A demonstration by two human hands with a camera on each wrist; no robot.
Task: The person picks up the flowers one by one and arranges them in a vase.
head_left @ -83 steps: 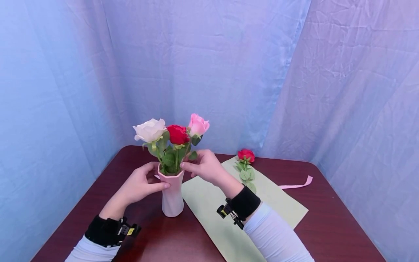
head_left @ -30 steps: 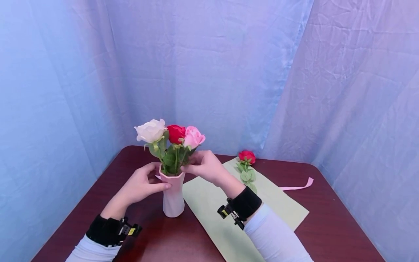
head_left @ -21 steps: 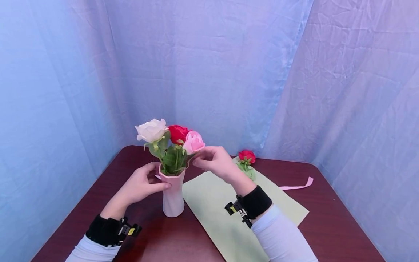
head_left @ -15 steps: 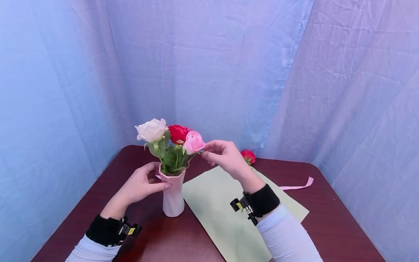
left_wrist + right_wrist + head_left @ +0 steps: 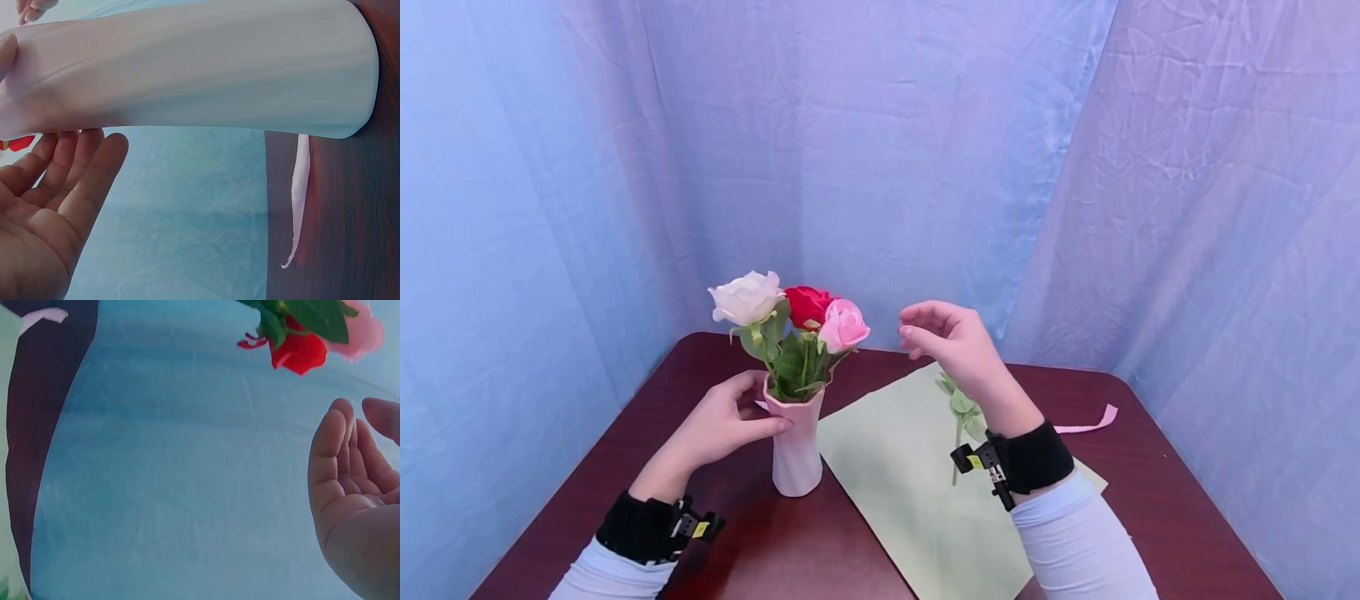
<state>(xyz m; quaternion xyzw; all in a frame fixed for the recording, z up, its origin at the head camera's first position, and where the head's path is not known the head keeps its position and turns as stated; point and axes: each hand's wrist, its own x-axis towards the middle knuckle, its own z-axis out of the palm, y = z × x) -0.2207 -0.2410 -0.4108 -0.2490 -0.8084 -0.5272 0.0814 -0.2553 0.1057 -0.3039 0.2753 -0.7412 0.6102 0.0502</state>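
A pink-to-white vase (image 5: 797,458) stands upright on the table, holding a white rose (image 5: 747,298), a red rose (image 5: 811,305) and a pink rose (image 5: 844,325). My left hand (image 5: 711,429) grips the vase near its rim, thumb in front and fingers round the far side. In the left wrist view, fingertips (image 5: 112,150) of that hand meet the vase wall (image 5: 206,69). Right of the flowers, my right hand (image 5: 962,346) is raised in the air, fingers loosely bent and holding nothing. Both wrist views show it apart from the blooms.
Another rose stem with leaves (image 5: 961,403) lies on pale green paper (image 5: 895,467); my right hand hides its bloom. A pink ribbon (image 5: 1093,422) lies at the right, partly under the paper. Fabric curtains (image 5: 880,167) hang behind the dark red table (image 5: 790,550).
The pink rose has sunk lower and turned forward in the vase. My right hand has let go of it and moved up and to the right. The left hand stays on the vase.
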